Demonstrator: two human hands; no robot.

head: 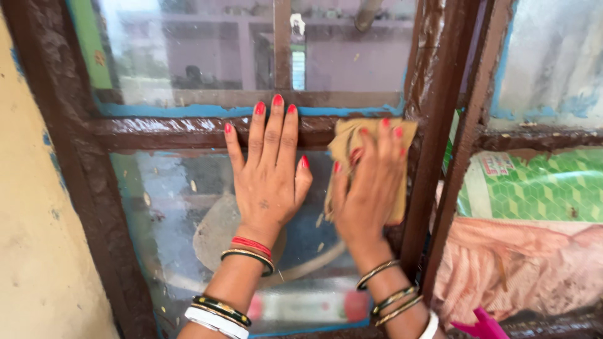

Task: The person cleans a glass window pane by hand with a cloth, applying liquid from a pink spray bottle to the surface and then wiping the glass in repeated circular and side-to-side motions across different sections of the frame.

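The left hand [267, 179] lies flat and open against the lower glass pane [169, 207], fingers spread and pointing to twelve o'clock so that the tips rest on the brown wooden crossbar [163, 133]; the flat palm reads as a brace, steadying the body against the window. Just beside it, at three o'clock, the right hand [370, 185] presses a folded tan cloth [345, 141] onto the same pane, close against the vertical frame post [430, 125]. The fingers are curled over the cloth's upper edge, which pins it against the surface; the cloth pokes out above the fingertips, at the corner where crossbar meets post. The glass is smeared and paint-flecked. Bangles [248, 254] ring both wrists. At four o'clock, behind the neighbouring pane, peach-coloured fabric [521, 263] hangs.
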